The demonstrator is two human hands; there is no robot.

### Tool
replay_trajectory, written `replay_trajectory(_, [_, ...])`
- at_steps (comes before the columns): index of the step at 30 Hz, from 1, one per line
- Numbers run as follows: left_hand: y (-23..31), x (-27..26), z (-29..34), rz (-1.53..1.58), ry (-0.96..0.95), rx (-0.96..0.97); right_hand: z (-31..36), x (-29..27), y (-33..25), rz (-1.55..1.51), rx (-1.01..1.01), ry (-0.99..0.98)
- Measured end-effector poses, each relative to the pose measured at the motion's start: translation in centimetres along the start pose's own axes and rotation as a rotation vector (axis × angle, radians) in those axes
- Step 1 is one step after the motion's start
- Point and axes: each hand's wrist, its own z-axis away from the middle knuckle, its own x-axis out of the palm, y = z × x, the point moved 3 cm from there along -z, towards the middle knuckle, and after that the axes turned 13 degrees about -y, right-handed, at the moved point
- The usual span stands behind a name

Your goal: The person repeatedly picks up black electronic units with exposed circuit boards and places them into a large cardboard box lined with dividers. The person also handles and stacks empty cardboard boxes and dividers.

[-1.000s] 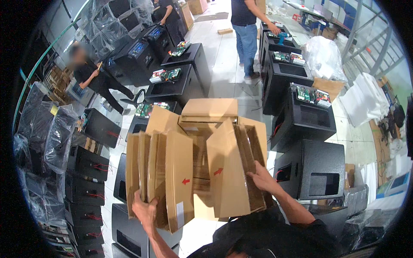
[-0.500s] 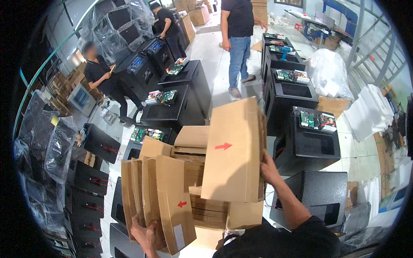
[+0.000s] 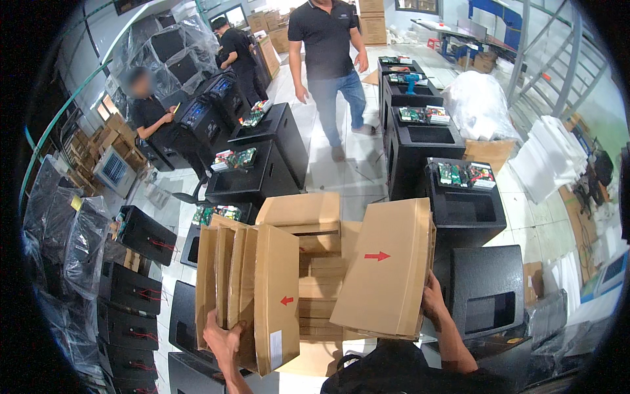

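My left hand is closed on the lower edge of several upright cardboard pieces; the front one bears a red arrow and a white label. At the right, my right hand grips the edge of a tilted folded cardboard piece, also marked with a red arrow. Its fingers are partly hidden behind the cardboard. Between the two lies an open cardboard carton with stacked brown cardboard strips inside. The held pieces cover parts of its left and right sides.
Black speaker cabinets with circuit boards on top line both sides, such as one cabinet at right. More black cabinets with red wires stand at left. One person is in the aisle ahead; two others work at far left. White foam sheets lean at right.
The right cardboard piece has moved right and down with my right hand. The left pieces have shifted slightly right. The person in the aisle has turned and moved left in view.
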Motion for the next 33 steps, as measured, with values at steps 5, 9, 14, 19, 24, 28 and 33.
replay_trajectory(5, [-1.3,1.2,0.8,-0.060,-0.063,-0.004,1.9,0.8,0.6,0.064,-0.011,0.015])
replay_trajectory(9, [-2.3,1.5,2.1,-0.054,-0.092,-0.008,2.4,2.2,0.5,-0.010,0.007,0.019])
replay_trajectory(14, [-3.3,1.4,3.3,-0.103,-0.098,-0.032,2.2,1.3,2.9,-0.029,0.049,-0.014])
replay_trajectory(19, [-3.3,1.1,3.8,-0.099,-0.077,-0.018,2.9,1.8,2.8,-0.030,-0.111,0.026])
replay_trajectory(24, [-2.8,1.9,2.8,-0.106,-0.090,0.040,5.3,0.4,2.4,-0.079,-0.146,0.084])
replay_trajectory(28, [-1.8,2.9,0.9,-0.106,-0.124,0.033,5.3,-1.5,-0.6,0.050,-0.200,0.175])
replay_trajectory(33, [1.2,3.5,-1.7,-0.276,-0.094,0.061,-9.0,-6.8,-7.7,-0.259,-0.527,-0.240])
